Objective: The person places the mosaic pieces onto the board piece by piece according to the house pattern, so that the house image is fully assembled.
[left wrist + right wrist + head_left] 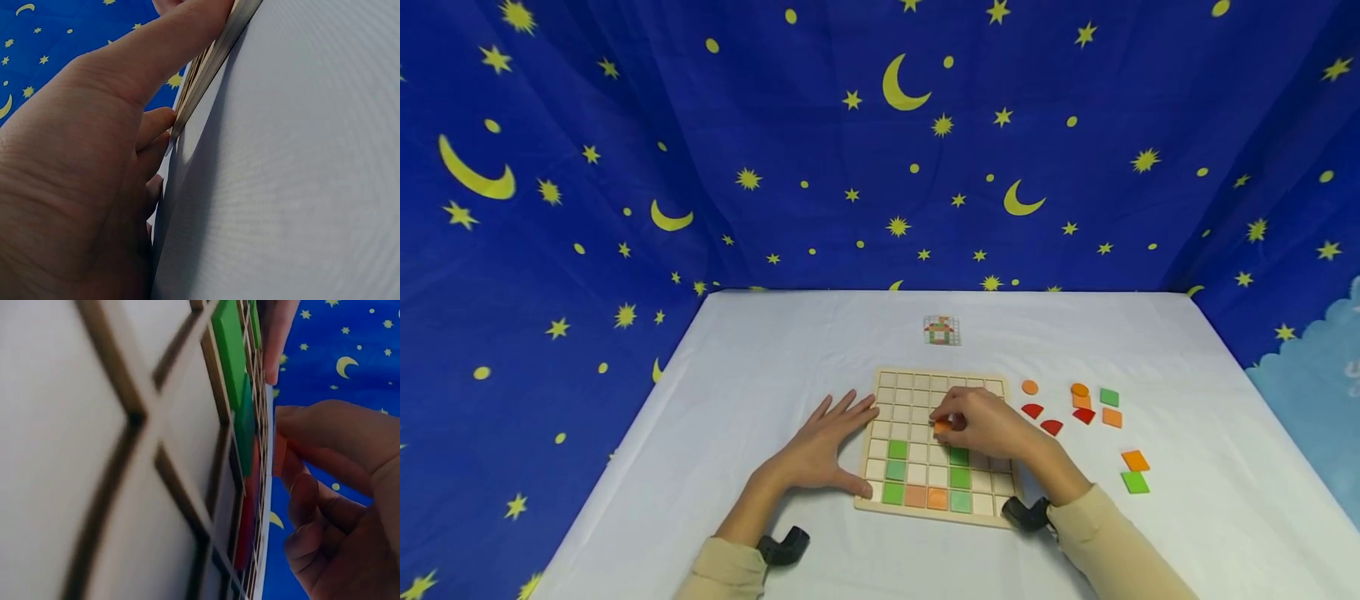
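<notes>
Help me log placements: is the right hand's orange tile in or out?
Out: the right hand pinches the orange tile above the board.

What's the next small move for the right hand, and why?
Probably lower the orange tile into a bare cell nearby: the right hand pinches it above the board, and the left hand rests against the board's edge.

The head camera peers forward and down over the worktop (700,400), far enough back to catch both arms and the starry cloth (820,142) beyond. The left wrist's sits close, tipped sideways, looking past the left hand (823,446) along the board's (925,512) edge; the right's skims the grid closer yet, facing the right hand (981,421). Both wrist views share board and cloth
</notes>
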Available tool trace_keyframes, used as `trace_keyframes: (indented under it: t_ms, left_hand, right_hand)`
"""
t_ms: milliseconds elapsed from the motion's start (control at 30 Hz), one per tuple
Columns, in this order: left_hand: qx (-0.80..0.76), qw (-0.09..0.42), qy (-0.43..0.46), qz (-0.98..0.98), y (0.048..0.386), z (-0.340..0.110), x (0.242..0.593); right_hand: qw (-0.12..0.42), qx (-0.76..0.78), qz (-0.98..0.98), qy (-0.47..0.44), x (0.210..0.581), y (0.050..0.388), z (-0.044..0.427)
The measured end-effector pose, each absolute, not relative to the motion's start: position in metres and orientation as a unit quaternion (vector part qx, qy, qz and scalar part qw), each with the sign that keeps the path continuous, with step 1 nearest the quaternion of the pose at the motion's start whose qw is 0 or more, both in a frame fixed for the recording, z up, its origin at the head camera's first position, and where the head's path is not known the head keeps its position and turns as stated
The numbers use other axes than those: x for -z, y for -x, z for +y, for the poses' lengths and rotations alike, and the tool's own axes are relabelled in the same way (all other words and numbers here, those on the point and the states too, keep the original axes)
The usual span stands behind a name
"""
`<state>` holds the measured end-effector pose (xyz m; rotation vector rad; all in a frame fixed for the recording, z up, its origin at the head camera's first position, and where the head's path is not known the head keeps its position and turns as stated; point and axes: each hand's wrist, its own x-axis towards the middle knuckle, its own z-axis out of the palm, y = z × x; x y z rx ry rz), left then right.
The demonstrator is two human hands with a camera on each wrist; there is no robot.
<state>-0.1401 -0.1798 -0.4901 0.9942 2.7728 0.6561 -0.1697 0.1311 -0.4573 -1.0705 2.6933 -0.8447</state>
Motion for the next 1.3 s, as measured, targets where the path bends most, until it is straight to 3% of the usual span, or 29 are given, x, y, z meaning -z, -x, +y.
trace_keyframes:
  t_ms: [1300]
  left_hand:
    - [-0.222,0.058,-0.33,0.916,0.14,-0.18,0.491]
  right_hand:
    - [0.019,0.267,0.895,0.356,0.458,0.159,0.145]
